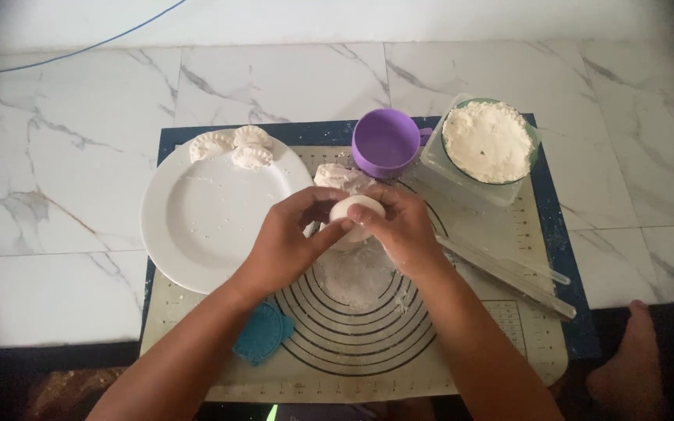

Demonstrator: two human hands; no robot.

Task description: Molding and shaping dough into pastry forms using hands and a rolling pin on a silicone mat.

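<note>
Over ringed mat (368, 331), left hand (286, 242), right hand (403, 226), pinching smooth round dough (355, 209)

Seen from above: two bare forearms reached up from the lower edge of the mat and converged over its middle. Left hand (286, 238) was cupped with knuckles up, fingers curled inward and thumb stretched toward the other hand. Right hand (403, 226) was curled likewise, fingertips touching those of the left. Both wrists were bent slightly inward, and both hands were closed around one small round piece pinched between them.
</note>
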